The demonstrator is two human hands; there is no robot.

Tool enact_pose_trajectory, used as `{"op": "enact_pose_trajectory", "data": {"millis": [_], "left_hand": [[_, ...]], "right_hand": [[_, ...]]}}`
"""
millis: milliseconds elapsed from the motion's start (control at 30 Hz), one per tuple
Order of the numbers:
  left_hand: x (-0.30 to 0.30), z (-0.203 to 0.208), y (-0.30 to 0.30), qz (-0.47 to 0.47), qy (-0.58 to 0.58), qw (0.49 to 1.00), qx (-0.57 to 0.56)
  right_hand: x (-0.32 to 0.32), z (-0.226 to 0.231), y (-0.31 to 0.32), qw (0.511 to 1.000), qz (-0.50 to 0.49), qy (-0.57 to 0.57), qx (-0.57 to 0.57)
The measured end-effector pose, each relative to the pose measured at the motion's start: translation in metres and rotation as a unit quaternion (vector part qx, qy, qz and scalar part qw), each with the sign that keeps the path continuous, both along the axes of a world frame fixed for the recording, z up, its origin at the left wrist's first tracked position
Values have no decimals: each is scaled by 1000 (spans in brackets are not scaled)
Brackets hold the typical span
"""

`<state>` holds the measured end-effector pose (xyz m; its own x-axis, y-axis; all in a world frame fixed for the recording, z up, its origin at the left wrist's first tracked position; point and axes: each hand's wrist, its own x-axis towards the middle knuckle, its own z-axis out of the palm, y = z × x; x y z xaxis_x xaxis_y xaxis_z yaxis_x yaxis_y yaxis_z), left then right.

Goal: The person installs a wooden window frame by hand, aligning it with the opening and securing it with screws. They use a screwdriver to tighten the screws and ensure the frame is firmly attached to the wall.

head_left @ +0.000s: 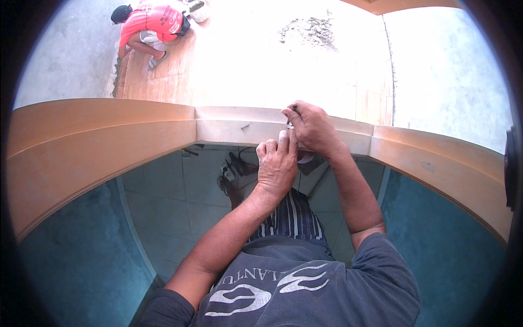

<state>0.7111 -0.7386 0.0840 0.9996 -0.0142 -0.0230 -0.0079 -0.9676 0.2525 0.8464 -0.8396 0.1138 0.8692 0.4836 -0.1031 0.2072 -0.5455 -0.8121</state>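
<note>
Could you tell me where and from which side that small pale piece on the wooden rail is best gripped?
Probably by its upper end, pinched from above. The small piece stands against the pale middle section of the rail. The right hand pinches its top, and the left hand rests fingertips just below, so the lower part is covered. Its exact shape is too small to tell.

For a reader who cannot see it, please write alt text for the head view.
Both hands meet at the top edge of a pale wooden frame: the left hand presses below, the right hand pinches something too small to identify. Dark glass lies beneath, and a person in a red shirt crouches on the floor beyond.
</note>
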Motion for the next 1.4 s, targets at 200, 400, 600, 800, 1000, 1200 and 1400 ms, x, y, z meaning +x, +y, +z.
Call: {"op": "enact_pose_trajectory", "data": {"millis": [200, 400, 600, 800, 1000, 1200, 1400], "left_hand": [[1, 4, -2, 2, -26, 1000, -2], [1, 1, -5, 2, -18, 1000, -8], [1, 2, -8, -14, -1, 1000, 22], [1, -1, -10, -14, -3, 1000, 15], [0, -3, -11, -9, -7, 1000, 20], [0, -1, -10, -11, -11, 999, 32], [-3, -4, -5, -19, -31, 999, 1]], "right_hand": [[5, 2, -29, 991, -89, 51, 81], [-10, -11, -41, 996, -50, 35, 69], [-17, -16, -44, 993, -67, 26, 93], [-16, -10, -44, 996, -55, 13, 72], [-21, -19, -49, 982, -135, 33, 128], [-28, -20, -54, 998, -4, -44, 34], [-39, -26, -42, 998, -28, -49, -32]]}}
